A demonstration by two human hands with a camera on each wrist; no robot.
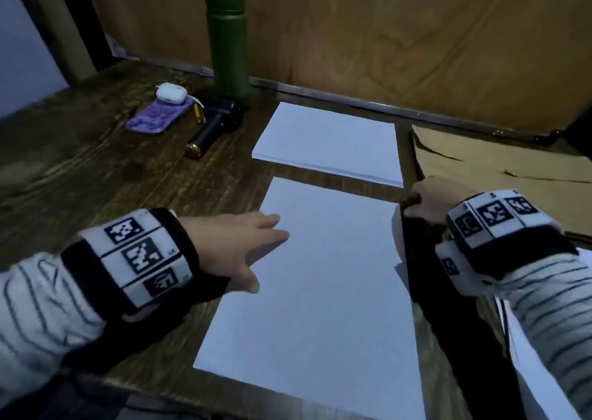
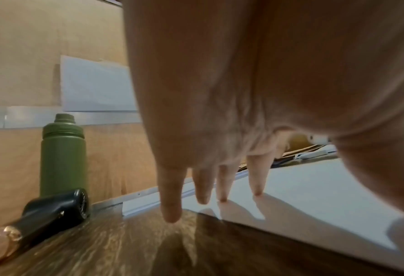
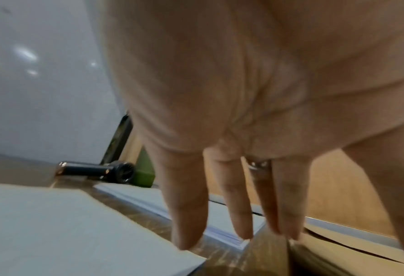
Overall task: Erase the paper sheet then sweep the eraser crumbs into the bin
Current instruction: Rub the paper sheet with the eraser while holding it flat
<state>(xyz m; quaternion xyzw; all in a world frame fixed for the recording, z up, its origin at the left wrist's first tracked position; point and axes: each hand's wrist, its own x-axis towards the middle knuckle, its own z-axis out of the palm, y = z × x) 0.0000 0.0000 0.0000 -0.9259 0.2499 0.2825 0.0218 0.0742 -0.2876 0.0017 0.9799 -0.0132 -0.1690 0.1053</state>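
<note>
Squarely in front of the person, the paper sheet (image 1: 320,278) lies flat on the wooden desk (image 1: 96,169), its long axis running away from the body toward a second stack of paper (image 1: 330,141) just beyond it. No pencil marks, eraser or crumbs can be made out on it.

On its near-left part rests the left hand (image 1: 243,246), fingers straight and spread, several fingertips (image 2: 257,190) touching the sheet while the outermost one hangs over bare wood; it grasps nothing. At the sheet's far right corner is the right hand (image 1: 429,201), just off the paper at the desk edge; its fingers (image 3: 189,214) hang straight, released, holding nothing. The left hand is therefore the one in place to pin the sheet.

Right of the desk edge sits a brown cardboard box (image 1: 499,176), probably the bin. A green bottle (image 1: 228,38), a black handheld device (image 1: 211,128) and a purple phone (image 1: 157,116) stand far left, well apart.
</note>
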